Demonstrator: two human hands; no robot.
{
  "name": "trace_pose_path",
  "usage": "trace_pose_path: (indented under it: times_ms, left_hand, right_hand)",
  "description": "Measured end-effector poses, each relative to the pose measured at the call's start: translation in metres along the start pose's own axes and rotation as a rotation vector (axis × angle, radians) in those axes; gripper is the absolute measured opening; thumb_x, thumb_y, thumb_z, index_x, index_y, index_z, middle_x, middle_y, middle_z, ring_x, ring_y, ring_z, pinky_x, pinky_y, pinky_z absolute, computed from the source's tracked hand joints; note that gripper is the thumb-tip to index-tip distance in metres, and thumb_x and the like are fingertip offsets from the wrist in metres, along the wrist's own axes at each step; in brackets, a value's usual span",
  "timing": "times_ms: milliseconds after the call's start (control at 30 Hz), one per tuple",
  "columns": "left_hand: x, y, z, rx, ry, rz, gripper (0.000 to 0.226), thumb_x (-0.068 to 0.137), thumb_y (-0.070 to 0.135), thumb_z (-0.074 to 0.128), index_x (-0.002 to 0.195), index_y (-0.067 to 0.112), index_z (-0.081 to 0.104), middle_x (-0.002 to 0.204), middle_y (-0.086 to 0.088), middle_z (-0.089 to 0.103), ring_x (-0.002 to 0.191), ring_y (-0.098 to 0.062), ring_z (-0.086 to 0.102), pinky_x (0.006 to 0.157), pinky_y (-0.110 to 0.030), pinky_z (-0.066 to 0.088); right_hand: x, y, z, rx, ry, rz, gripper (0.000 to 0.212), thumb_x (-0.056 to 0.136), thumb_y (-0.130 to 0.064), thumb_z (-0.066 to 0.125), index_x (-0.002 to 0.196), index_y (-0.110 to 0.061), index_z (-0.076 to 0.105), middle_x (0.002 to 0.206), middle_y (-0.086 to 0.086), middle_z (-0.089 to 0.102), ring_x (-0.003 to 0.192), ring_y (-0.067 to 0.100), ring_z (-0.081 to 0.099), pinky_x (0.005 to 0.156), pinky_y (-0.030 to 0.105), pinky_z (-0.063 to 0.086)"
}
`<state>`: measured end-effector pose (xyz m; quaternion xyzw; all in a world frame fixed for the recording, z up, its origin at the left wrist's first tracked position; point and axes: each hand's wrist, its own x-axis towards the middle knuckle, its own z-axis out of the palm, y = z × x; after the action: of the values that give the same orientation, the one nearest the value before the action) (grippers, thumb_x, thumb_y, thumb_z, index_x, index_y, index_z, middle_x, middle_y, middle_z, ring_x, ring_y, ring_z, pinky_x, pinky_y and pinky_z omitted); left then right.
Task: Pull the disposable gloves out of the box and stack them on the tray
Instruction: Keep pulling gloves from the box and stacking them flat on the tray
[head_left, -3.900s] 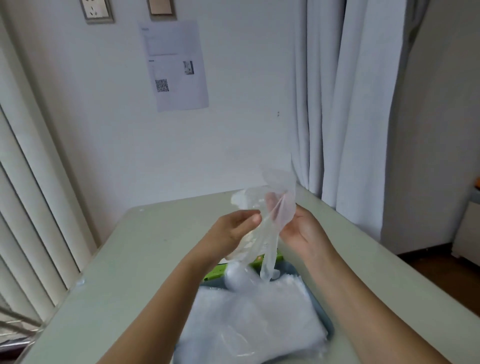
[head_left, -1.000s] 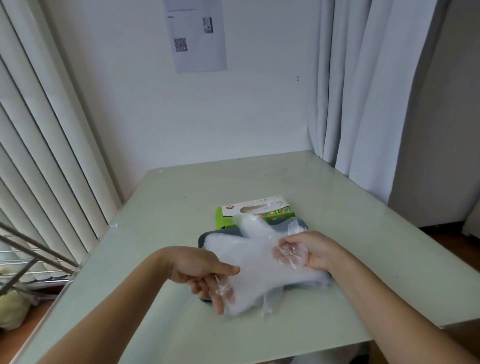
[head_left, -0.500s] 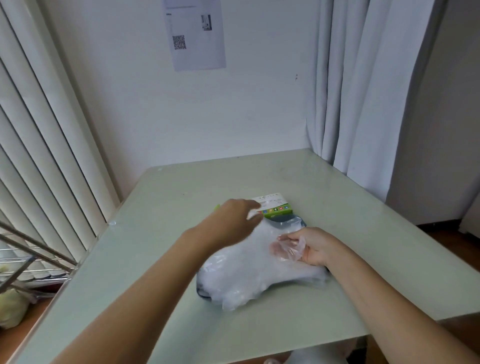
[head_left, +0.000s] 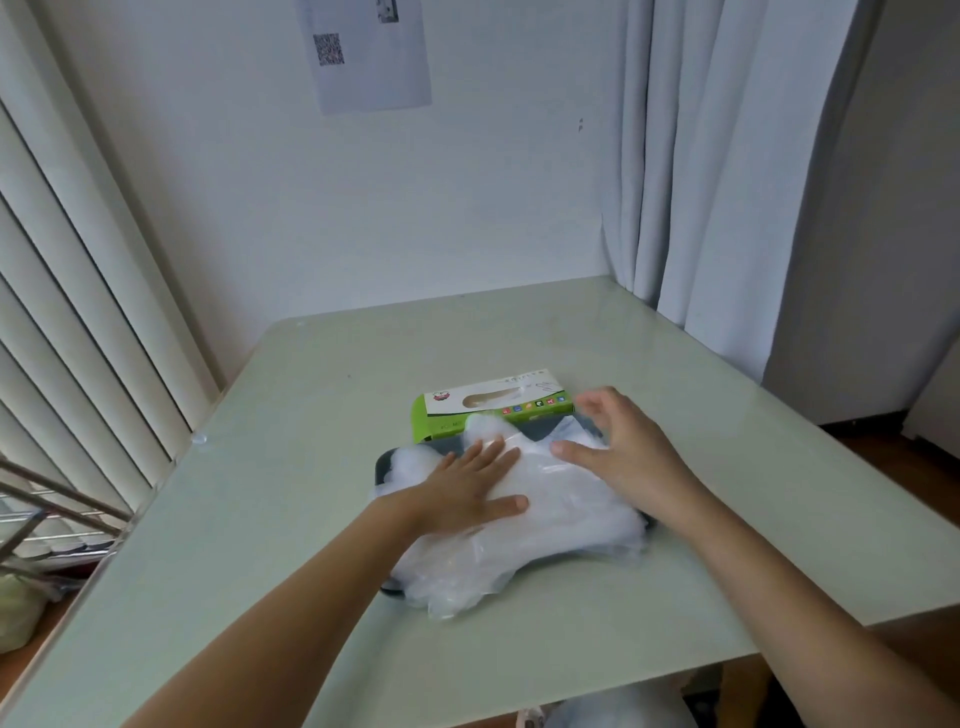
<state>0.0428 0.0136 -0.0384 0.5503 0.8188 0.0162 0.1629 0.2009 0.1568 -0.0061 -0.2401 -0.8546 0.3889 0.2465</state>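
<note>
A pile of clear disposable gloves lies on a dark grey tray in the middle of the table and spills over the tray's near edge. My left hand lies flat on the left part of the pile, fingers straight, pressing it down. My right hand hovers over the pile's right side with fingers spread and relaxed, holding nothing. The green and white glove box lies flat just behind the tray, its slot facing up.
The pale green table stands in a corner, with a white wall behind, vertical blinds on the left and a curtain at the right. A metal rack sits low at the left edge.
My left hand has come back from near the box and now lies flat on the glove pile. My right hand has let go of the glove it pinched and opened above the pile.
</note>
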Motion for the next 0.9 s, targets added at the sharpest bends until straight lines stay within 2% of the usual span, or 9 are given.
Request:
trace_pose_path:
  times_ms: [67, 133, 267, 400, 533, 667, 767, 833, 900]
  left_hand:
    - [0.0, -0.002, 0.002, -0.005, 0.007, 0.005, 0.072, 0.098, 0.056, 0.03, 0.154, 0.029, -0.005, 0.161, 0.003, -0.013, 0.148, -0.015, -0.013, 0.12, -0.04, -0.007]
    - [0.0, -0.002, 0.003, -0.012, 0.008, 0.008, 0.072, 0.098, 0.057, 0.03, 0.153, 0.029, -0.005, 0.161, 0.004, -0.013, 0.148, -0.015, -0.014, 0.12, -0.04, -0.006]
    - [0.001, -0.003, 0.005, 0.026, 0.003, 0.009, 0.07, 0.099, 0.053, 0.033, 0.153, 0.029, -0.006, 0.161, 0.003, -0.014, 0.148, -0.015, -0.014, 0.119, -0.039, -0.006]
    - [0.0, -0.002, 0.004, 0.032, 0.011, -0.001, 0.062, 0.103, 0.041, 0.029, 0.153, 0.029, -0.006, 0.161, 0.003, -0.015, 0.148, -0.015, -0.014, 0.119, -0.037, -0.008]
    - [0.0, -0.002, 0.004, 0.037, 0.008, -0.002, 0.06, 0.104, 0.041, 0.026, 0.153, 0.03, -0.007, 0.16, 0.004, -0.016, 0.147, -0.015, -0.015, 0.119, -0.037, -0.009]
    - [-0.001, 0.0, 0.005, 0.024, 0.017, -0.007, 0.067, 0.1, 0.052, 0.029, 0.153, 0.03, -0.006, 0.161, 0.005, -0.015, 0.147, -0.015, -0.015, 0.119, -0.04, -0.008]
    - [-0.003, 0.003, 0.006, -0.023, 0.035, -0.018, 0.072, 0.097, 0.058, 0.033, 0.153, 0.031, -0.004, 0.161, 0.007, -0.013, 0.147, -0.014, -0.014, 0.119, -0.043, -0.008]
    - [-0.006, 0.002, 0.006, 0.009, 0.033, -0.009, 0.073, 0.099, 0.051, 0.038, 0.153, 0.03, -0.006, 0.161, 0.005, -0.014, 0.148, -0.016, -0.015, 0.119, -0.045, -0.007]
    - [-0.013, 0.003, 0.003, 0.062, 0.022, 0.025, 0.076, 0.099, 0.035, 0.045, 0.152, 0.026, -0.009, 0.16, 0.004, -0.017, 0.147, -0.018, -0.017, 0.119, -0.046, -0.005]
  right_hand:
    - [-0.013, -0.012, -0.001, -0.09, -0.068, -0.289, 0.049, 0.073, -0.033, 0.081, 0.115, -0.027, 0.057, 0.125, -0.012, 0.047, 0.119, 0.001, 0.04, 0.097, 0.008, 0.028]
    - [-0.023, -0.019, 0.005, -0.155, -0.271, -0.397, 0.043, 0.076, -0.03, 0.079, 0.115, -0.024, 0.062, 0.125, -0.014, 0.049, 0.12, -0.004, 0.04, 0.098, 0.003, 0.025]
    - [-0.031, -0.012, 0.032, -0.276, -0.412, -0.439, 0.024, 0.083, -0.017, 0.065, 0.107, -0.019, 0.068, 0.111, -0.01, 0.062, 0.103, 0.002, 0.053, 0.093, 0.02, 0.041]
    - [-0.04, -0.005, 0.057, -0.228, -0.285, -0.437, 0.012, 0.085, -0.022, 0.067, 0.092, -0.014, 0.072, 0.101, -0.006, 0.061, 0.091, 0.01, 0.059, 0.085, 0.03, 0.046]
    - [-0.052, -0.006, 0.071, -0.117, -0.249, -0.476, 0.011, 0.084, -0.023, 0.067, 0.089, -0.016, 0.075, 0.093, -0.006, 0.067, 0.088, 0.006, 0.06, 0.082, 0.025, 0.048]
    - [-0.058, -0.016, 0.072, 0.08, -0.338, -0.381, 0.011, 0.079, -0.027, 0.076, 0.086, -0.019, 0.078, 0.09, -0.013, 0.069, 0.097, 0.002, 0.055, 0.083, 0.016, 0.044]
    - [-0.063, -0.027, 0.058, 0.114, -0.582, -0.259, 0.016, 0.079, -0.034, 0.076, 0.085, -0.019, 0.078, 0.103, -0.017, 0.067, 0.098, -0.002, 0.059, 0.08, 0.008, 0.041]
    - [-0.06, -0.034, 0.049, 0.168, -0.612, -0.194, 0.024, 0.081, -0.041, 0.071, 0.082, -0.018, 0.077, 0.1, -0.011, 0.071, 0.096, 0.002, 0.063, 0.085, 0.016, 0.046]
    - [-0.051, -0.04, 0.046, 0.234, -0.476, -0.161, 0.027, 0.088, -0.042, 0.06, 0.086, -0.019, 0.074, 0.092, -0.007, 0.072, 0.093, 0.004, 0.065, 0.088, 0.026, 0.049]
